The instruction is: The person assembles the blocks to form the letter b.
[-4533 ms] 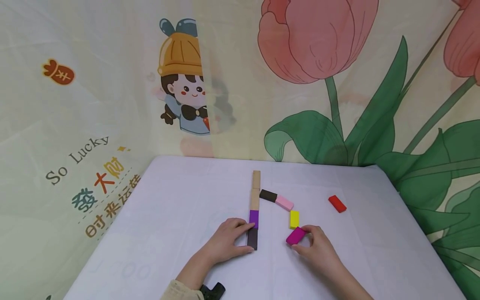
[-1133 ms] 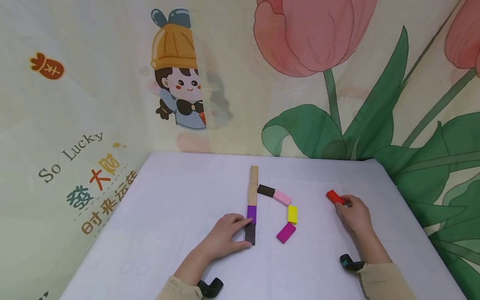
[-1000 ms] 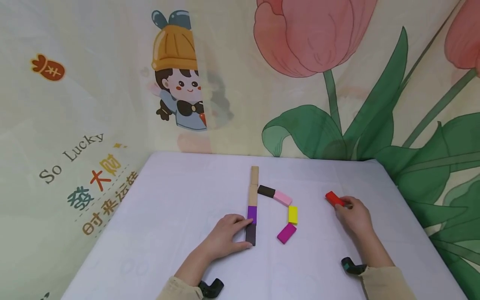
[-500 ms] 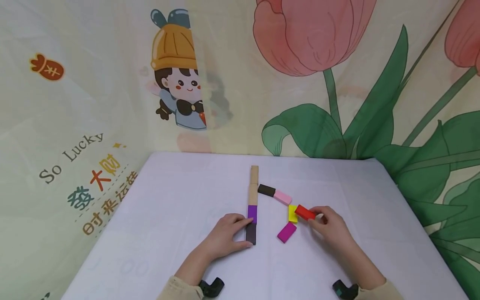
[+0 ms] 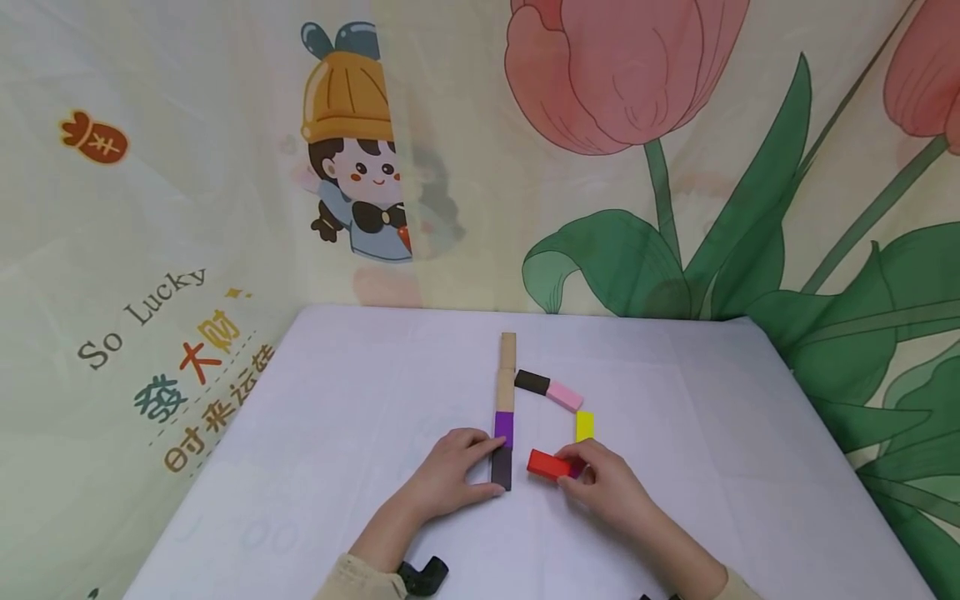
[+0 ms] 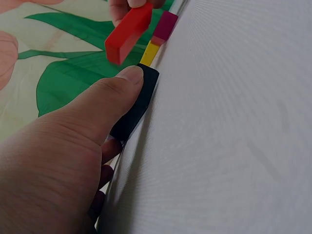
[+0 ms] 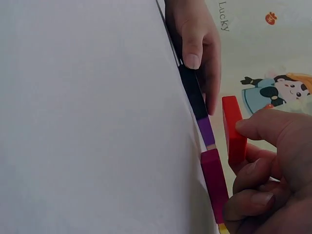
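My right hand (image 5: 592,477) pinches a red block (image 5: 549,464) just above the table, right of the black block (image 5: 501,468). A magenta block (image 5: 576,472) is mostly hidden under that hand. My left hand (image 5: 472,475) rests against the black block and the purple block (image 5: 504,427), thumb at the black block's near end. These two end a straight line with two tan blocks (image 5: 507,371). A dark brown block (image 5: 532,382), a pink block (image 5: 565,395) and a yellow block (image 5: 585,425) curve off to the right. The right wrist view shows the red block (image 7: 233,129) raised beside the magenta block (image 7: 213,178).
The blocks lie on a white cloth-covered table (image 5: 337,417). Printed curtains (image 5: 187,208) hang close behind it and along both sides. A black wrist mount (image 5: 423,575) shows at the bottom edge.
My right hand picked the red block up at the right of the table and carried it left, to above the magenta block. The left hand stayed put.
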